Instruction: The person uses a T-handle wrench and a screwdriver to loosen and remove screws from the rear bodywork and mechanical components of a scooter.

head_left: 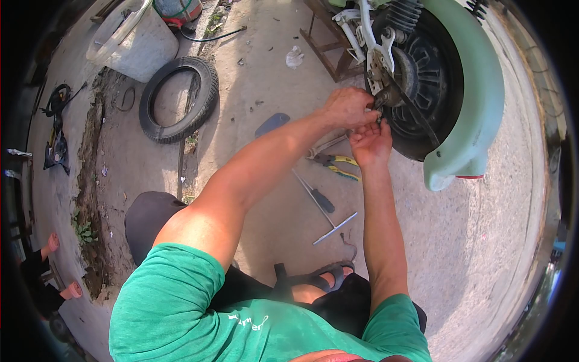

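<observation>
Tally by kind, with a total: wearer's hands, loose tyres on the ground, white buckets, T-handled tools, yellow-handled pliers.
Wearer's left hand and right hand: 2
Loose tyres: 1
White buckets: 1
T-handled tools: 1
Yellow-handled pliers: 1
Total: 6

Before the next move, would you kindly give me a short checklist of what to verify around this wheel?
1. Both hands at the work: ok; the left hand and right hand meet beside the hub of the black wheel.
2. Grip on the small part between the fingers: cannot tell; the fingers hide most of it.
3. Hand protection: not ok; both hands are bare.
4. Pliers nearby: ok; the yellow-handled pliers lie on the ground near the right forearm.
5. Ground clear of tools: not ok; a T-handle tool and a screwdriver lie there.
6. Loose tyre apart from the hands: ok.
</observation>
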Demonstrator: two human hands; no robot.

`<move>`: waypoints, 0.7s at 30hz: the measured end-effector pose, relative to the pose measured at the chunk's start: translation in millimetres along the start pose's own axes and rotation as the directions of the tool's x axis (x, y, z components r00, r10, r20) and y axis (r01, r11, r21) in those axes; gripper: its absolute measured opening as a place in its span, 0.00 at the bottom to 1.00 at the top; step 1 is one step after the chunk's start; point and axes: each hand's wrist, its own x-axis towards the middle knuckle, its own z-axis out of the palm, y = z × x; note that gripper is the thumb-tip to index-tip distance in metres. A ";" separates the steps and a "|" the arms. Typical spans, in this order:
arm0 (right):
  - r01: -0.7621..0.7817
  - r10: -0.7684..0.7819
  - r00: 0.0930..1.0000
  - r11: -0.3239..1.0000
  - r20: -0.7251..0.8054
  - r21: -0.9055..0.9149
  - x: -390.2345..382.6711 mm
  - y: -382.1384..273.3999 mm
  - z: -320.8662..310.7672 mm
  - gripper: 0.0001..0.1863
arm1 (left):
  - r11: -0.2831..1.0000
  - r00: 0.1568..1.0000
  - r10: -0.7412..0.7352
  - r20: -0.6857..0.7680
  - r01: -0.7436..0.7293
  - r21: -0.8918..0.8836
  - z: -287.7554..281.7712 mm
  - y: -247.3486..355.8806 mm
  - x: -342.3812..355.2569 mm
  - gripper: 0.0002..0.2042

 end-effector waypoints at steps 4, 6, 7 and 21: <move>0.042 -0.044 0.999 0.998 0.029 0.039 -1.2 -0.9 1.8 0.18 | 1.000 1.000 -0.008 -0.003 0.008 0.007 0.3 -2.0 -0.6 0.19; 0.028 -0.032 0.999 0.995 0.035 0.100 -9.9 1.4 12.6 0.14 | 1.000 1.000 -0.011 0.001 0.011 0.005 0.2 -2.6 -0.5 0.19; 0.029 -0.032 0.999 0.994 0.035 0.101 -6.9 1.3 7.0 0.14 | 1.000 1.000 -0.015 0.003 0.015 0.004 0.0 -3.0 -0.7 0.19; 0.014 -0.016 0.998 1.000 0.053 0.028 1.9 -3.8 -8.2 0.15 | 1.000 1.000 0.000 0.001 0.000 0.001 -0.4 0.7 0.1 0.20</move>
